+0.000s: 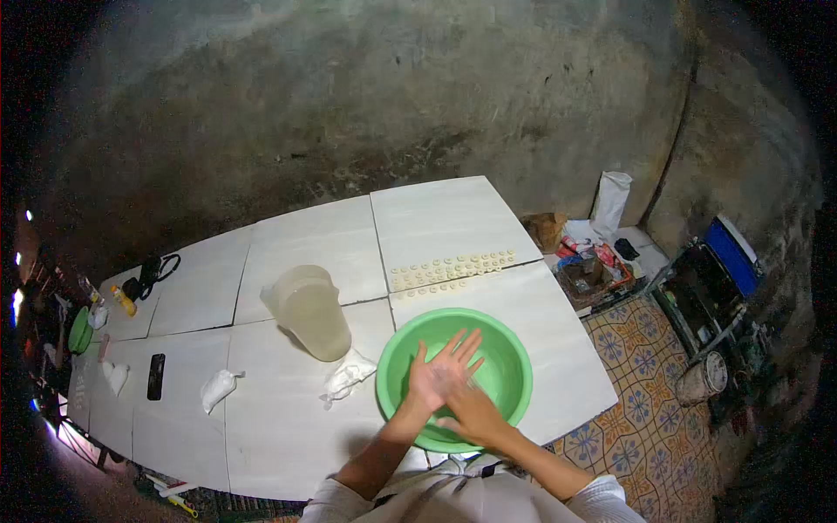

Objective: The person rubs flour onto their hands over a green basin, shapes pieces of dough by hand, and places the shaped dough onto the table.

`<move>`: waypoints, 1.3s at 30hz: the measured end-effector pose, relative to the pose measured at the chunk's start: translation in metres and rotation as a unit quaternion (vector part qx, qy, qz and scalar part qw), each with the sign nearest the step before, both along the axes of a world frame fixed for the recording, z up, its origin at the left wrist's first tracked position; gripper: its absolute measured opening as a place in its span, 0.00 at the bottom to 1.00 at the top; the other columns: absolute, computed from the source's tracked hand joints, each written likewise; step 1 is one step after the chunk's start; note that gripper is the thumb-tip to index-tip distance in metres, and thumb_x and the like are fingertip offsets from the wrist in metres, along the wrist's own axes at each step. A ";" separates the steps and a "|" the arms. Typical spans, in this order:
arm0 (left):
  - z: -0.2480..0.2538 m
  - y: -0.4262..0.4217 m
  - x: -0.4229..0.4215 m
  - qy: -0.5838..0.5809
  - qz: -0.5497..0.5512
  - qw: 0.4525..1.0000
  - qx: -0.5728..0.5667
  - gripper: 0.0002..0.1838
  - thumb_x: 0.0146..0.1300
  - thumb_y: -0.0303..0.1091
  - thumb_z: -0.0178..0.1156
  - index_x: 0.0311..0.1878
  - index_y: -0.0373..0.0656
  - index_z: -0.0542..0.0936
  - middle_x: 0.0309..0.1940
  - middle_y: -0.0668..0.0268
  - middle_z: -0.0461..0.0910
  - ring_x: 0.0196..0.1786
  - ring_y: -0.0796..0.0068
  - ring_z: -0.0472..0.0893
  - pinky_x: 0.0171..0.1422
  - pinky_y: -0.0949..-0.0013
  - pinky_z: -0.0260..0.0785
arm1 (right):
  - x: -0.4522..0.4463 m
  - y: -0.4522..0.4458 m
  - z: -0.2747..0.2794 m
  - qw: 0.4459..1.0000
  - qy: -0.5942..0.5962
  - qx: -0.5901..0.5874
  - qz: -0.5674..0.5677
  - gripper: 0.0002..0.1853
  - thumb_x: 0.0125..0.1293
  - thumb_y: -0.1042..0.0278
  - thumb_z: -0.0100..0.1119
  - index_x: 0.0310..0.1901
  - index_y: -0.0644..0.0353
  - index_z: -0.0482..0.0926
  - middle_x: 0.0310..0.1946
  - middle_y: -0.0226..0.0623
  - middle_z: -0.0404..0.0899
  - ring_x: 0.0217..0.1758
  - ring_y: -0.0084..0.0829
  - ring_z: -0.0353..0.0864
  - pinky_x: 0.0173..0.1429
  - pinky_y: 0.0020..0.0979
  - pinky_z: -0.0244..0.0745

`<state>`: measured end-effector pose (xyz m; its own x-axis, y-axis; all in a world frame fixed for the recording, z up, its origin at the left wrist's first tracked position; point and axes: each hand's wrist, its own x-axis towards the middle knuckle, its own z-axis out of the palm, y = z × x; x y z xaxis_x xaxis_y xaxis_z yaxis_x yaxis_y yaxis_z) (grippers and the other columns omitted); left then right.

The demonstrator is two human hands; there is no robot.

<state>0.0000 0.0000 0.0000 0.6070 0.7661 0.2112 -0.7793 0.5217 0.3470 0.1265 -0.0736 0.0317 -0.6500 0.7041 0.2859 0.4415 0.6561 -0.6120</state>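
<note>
Left hand (440,370) was palm up with fingers spread, over the green basin (506,362). Right hand (471,410) lay across the left palm, thumb apart; its fingertips were blurred, so couldn't tell if they pinched anything or just pressed flat. A pale smudge showed on the left palm, too unclear to name. Basin was upright on the white table (288,410), at the near edge, right in front of the person; neither hand was seen gripping its rim, and the forearms hid part of the near side. Looked like thin plastic: probably light, a bit bendy, not fragile, likely to slide on the smooth top and slippery if wet. Best hold seemed to be the rolled rim, one hand on each side. Just left of it was a white plastic bag (349,375), likely soft and floppy, best taken by the gathered part. Beside that stood a cloudy pitcher (314,322), probably heavier if full, though the fill was hard to judge; better held around the body. Beyond the basin were rows of small pale rings (448,261), maybe soft and easy to dent, better lifted singly by the outer edge.
</note>
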 end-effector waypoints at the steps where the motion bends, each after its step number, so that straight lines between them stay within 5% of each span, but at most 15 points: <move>1: 0.002 -0.002 -0.001 -0.030 -0.004 0.999 -0.032 0.50 0.66 0.72 0.37 0.78 0.42 0.44 0.79 0.57 0.45 0.80 0.58 0.46 0.81 0.49 0.36 | 0.007 0.002 -0.001 0.996 -0.051 0.046 -0.061 0.45 0.63 0.50 0.58 0.75 0.60 0.48 0.76 0.52 0.48 0.78 0.57 0.44 0.80 0.56 0.30; 3: 0.012 -0.007 -0.011 -0.051 -0.012 0.997 -0.061 0.47 0.69 0.69 0.35 0.77 0.40 0.46 0.78 0.55 0.46 0.80 0.57 0.46 0.81 0.48 0.37 | -0.004 0.013 -0.001 0.983 -0.092 0.093 -0.128 0.44 0.62 0.53 0.59 0.74 0.62 0.50 0.74 0.52 0.52 0.78 0.56 0.47 0.80 0.55 0.33; 5: 0.020 -0.019 0.008 0.120 0.037 0.989 -0.083 0.45 0.70 0.67 0.33 0.77 0.39 0.46 0.78 0.53 0.45 0.80 0.57 0.46 0.81 0.48 0.37 | -0.006 0.024 0.007 0.957 -0.114 0.128 -0.236 0.41 0.63 0.53 0.57 0.73 0.64 0.54 0.72 0.57 0.56 0.75 0.58 0.52 0.79 0.54 0.38; 9: -0.003 -0.001 0.008 -0.083 -0.045 0.995 -0.028 0.45 0.70 0.67 0.31 0.77 0.39 0.45 0.79 0.54 0.44 0.80 0.60 0.46 0.81 0.48 0.36 | -0.023 -0.008 0.011 0.995 0.011 0.038 -0.090 0.41 0.61 0.56 0.61 0.72 0.66 0.56 0.72 0.58 0.55 0.78 0.56 0.47 0.80 0.50 0.37; 13: 0.012 -0.005 -0.008 -0.088 0.015 0.993 -0.074 0.46 0.70 0.69 0.29 0.77 0.39 0.44 0.79 0.54 0.43 0.80 0.59 0.44 0.81 0.48 0.34 | -0.006 -0.006 0.006 0.996 -0.063 0.017 -0.066 0.42 0.62 0.56 0.60 0.73 0.65 0.53 0.73 0.57 0.53 0.78 0.56 0.46 0.80 0.51 0.37; 17: 0.022 -0.024 0.006 0.037 0.019 0.994 -0.102 0.46 0.70 0.68 0.27 0.77 0.39 0.44 0.79 0.54 0.43 0.80 0.58 0.45 0.81 0.48 0.34 | -0.009 0.008 0.015 0.971 -0.061 0.107 -0.205 0.40 0.65 0.55 0.58 0.72 0.68 0.55 0.71 0.59 0.56 0.76 0.58 0.51 0.80 0.51 0.40; 23: 0.004 -0.006 -0.002 -0.076 0.011 0.996 -0.034 0.47 0.69 0.68 0.32 0.77 0.39 0.43 0.79 0.53 0.42 0.80 0.59 0.44 0.82 0.48 0.33 | -0.020 -0.018 0.012 0.995 -0.027 0.081 -0.053 0.40 0.65 0.49 0.55 0.71 0.68 0.56 0.68 0.59 0.61 0.73 0.57 0.56 0.79 0.51 0.44; 25: 0.012 -0.011 -0.006 -0.084 0.026 0.995 -0.050 0.48 0.68 0.71 0.25 0.77 0.39 0.46 0.78 0.54 0.44 0.81 0.61 0.44 0.82 0.51 0.36 | -0.007 -0.010 0.002 0.994 -0.075 0.044 -0.062 0.39 0.66 0.53 0.55 0.71 0.67 0.56 0.70 0.56 0.58 0.76 0.52 0.54 0.80 0.48 0.40; 28: 0.017 -0.021 0.008 -0.008 -0.002 0.999 -0.050 0.47 0.69 0.70 0.28 0.77 0.39 0.46 0.78 0.53 0.44 0.81 0.61 0.44 0.82 0.51 0.35 | -0.004 0.006 0.006 0.970 -0.075 0.122 -0.198 0.41 0.63 0.52 0.57 0.72 0.66 0.55 0.70 0.55 0.59 0.73 0.54 0.57 0.79 0.54 0.40; 31: 0.006 -0.017 0.020 -0.008 -0.052 0.996 -0.077 0.45 0.71 0.67 0.30 0.77 0.39 0.46 0.78 0.53 0.43 0.80 0.59 0.44 0.82 0.52 0.35 | -0.026 0.004 0.010 0.985 -0.050 0.068 -0.152 0.38 0.69 0.47 0.49 0.71 0.67 0.56 0.71 0.59 0.56 0.75 0.59 0.51 0.77 0.58 0.40; 33: -0.009 -0.007 0.022 0.031 0.014 0.999 0.015 0.42 0.73 0.63 0.30 0.77 0.38 0.45 0.78 0.54 0.44 0.80 0.58 0.45 0.82 0.53 0.36 | -0.024 -0.001 0.012 0.991 -0.027 0.092 -0.099 0.40 0.64 0.52 0.57 0.71 0.67 0.55 0.70 0.58 0.57 0.75 0.58 0.51 0.79 0.53 0.39; 35: -0.032 0.001 0.016 0.065 0.046 0.997 0.004 0.38 0.75 0.58 0.32 0.77 0.38 0.47 0.78 0.55 0.46 0.79 0.60 0.48 0.83 0.57 0.38 | -0.016 0.005 -0.001 0.993 0.006 0.094 -0.072 0.38 0.71 0.40 0.42 0.71 0.63 0.58 0.72 0.60 0.53 0.75 0.60 0.51 0.78 0.57 0.40; 37: -0.043 0.001 0.010 0.187 0.075 0.979 0.005 0.35 0.76 0.55 0.34 0.76 0.40 0.51 0.77 0.57 0.50 0.79 0.64 0.51 0.82 0.60 0.43 | -0.014 0.007 -0.002 0.986 0.094 0.082 -0.111 0.34 0.72 0.42 0.42 0.68 0.62 0.63 0.70 0.57 0.58 0.75 0.58 0.54 0.77 0.59 0.41; 38: 0.034 -0.023 0.011 0.253 0.116 0.944 -0.177 0.31 0.77 0.51 0.39 0.74 0.40 0.57 0.73 0.58 0.59 0.73 0.66 0.63 0.76 0.63 0.56 | -0.009 0.009 0.006 0.974 0.131 0.106 -0.150 0.31 0.72 0.47 0.44 0.67 0.62 0.66 0.68 0.56 0.62 0.73 0.57 0.58 0.77 0.58 0.44; 39: 0.023 -0.019 0.009 0.251 0.117 0.944 -0.178 0.31 0.77 0.51 0.39 0.74 0.40 0.57 0.73 0.58 0.59 0.73 0.66 0.63 0.76 0.63 0.56 | -0.005 0.011 0.010 0.959 0.167 0.129 -0.189 0.27 0.72 0.51 0.46 0.65 0.62 0.69 0.66 0.54 0.66 0.72 0.56 0.62 0.76 0.58 0.47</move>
<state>0.0095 -0.0192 0.0228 0.3668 0.8603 -0.3541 -0.6712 0.5083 0.5396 0.1213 -0.0627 0.0421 -0.2052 0.7486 0.6305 0.4856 0.6372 -0.5985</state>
